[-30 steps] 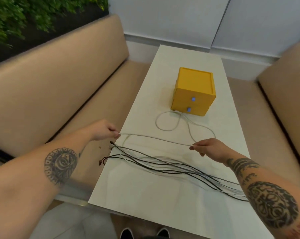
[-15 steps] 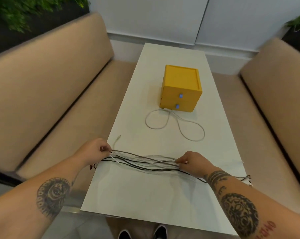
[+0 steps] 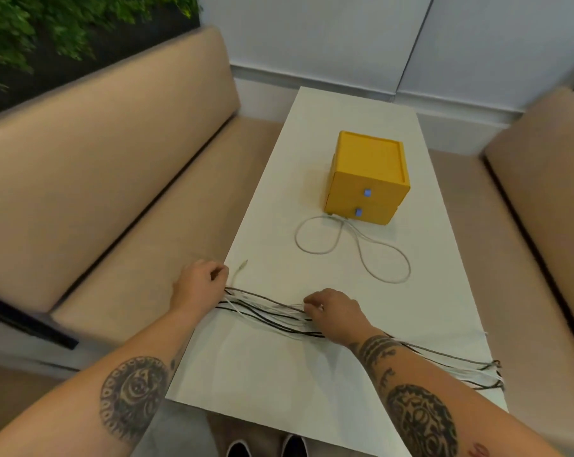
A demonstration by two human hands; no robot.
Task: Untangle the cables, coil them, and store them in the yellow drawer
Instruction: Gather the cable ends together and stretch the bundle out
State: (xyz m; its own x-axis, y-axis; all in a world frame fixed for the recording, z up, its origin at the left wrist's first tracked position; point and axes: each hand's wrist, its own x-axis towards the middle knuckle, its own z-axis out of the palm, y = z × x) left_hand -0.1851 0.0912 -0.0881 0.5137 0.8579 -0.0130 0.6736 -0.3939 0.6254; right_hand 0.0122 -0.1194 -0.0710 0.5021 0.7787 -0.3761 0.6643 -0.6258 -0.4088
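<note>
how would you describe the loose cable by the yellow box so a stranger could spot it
Find the white table and the yellow drawer box standing on it. Just in front of the box lies one pale grey cable in two loose loops. Unlike the straight bundle of black and white cables nearer the person, it lies alone, untouched.
</note>
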